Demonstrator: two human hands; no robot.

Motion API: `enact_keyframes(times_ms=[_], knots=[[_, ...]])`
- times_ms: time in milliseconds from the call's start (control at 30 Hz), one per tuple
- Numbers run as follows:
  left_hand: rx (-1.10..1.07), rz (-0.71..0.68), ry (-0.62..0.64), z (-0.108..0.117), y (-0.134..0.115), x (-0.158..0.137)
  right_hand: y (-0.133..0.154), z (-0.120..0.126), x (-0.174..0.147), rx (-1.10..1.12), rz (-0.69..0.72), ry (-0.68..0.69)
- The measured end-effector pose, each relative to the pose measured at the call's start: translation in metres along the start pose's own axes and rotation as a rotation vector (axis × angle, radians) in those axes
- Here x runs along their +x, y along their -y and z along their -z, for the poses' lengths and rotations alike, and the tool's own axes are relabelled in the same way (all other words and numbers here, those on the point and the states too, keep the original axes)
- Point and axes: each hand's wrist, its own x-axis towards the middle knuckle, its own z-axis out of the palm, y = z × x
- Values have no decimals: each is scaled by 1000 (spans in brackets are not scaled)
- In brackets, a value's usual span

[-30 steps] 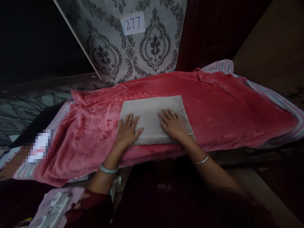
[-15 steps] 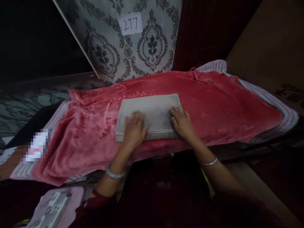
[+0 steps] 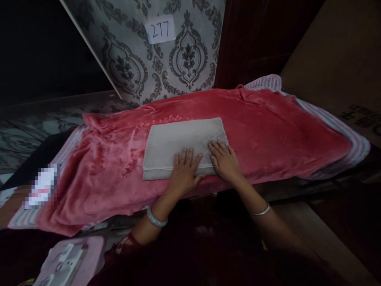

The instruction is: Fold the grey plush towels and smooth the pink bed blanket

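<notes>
A grey folded cloth (image 3: pixel 175 139), towel-like and rectangular, lies flat on the red plush blanket (image 3: pixel 268 131). My left hand (image 3: pixel 185 171) rests flat on the cloth's near edge, fingers spread and pointing away from me. Close by on the right, my right hand (image 3: pixel 224 161) lies palm down over the cloth's near right corner, its fingers stretched out. Neither hand grips anything. Under both palms, part of the cloth's near edge is hidden.
Patterned wallpaper with a paper marked 277 (image 3: pixel 160 29) rises behind the blanket. A large cardboard box (image 3: pixel 333 59) stands at the right. Lower left is a pink stool or seat (image 3: pixel 95 248) carrying a white object (image 3: pixel 64 266). A dark panel (image 3: pixel 44 51) fills the upper left.
My left hand has moved right and nearer to me, from the cloth's left part to its near edge. My right hand has slid slightly towards me. The cloth stays in place.
</notes>
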Motion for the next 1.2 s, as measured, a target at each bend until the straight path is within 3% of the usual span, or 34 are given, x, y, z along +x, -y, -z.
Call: enact_keyframes(times_ms=[267, 400, 500, 600, 733, 867, 933, 1067, 1200], knots=[[42, 217, -125, -6, 32, -50, 3, 1, 1, -4, -12, 18], [45, 315, -227, -6, 62, -79, -1, -4, 0, 23, -3, 4], [29, 339, -263, 4, 88, -82, -8, 1, 11, 74, 1, 42], [24, 345, -274, 26, 106, -51, -8, 17, 45, 116, -15, 16], [-5, 313, -162, 56, 117, 37, 8, 36, 118, 101, -63, -32], [-44, 350, -2, 55, 133, 111, 17, 26, 165, 42, -149, 15], [-57, 394, 52, 41, 145, 125, 10, 10, 168, 7, -154, 50], [-107, 459, 63, 8, 164, 125, -9, -17, 159, -29, -113, 55], [-131, 499, 63, -1, 173, 123, -15, -23, 157, -21, -109, 49]])
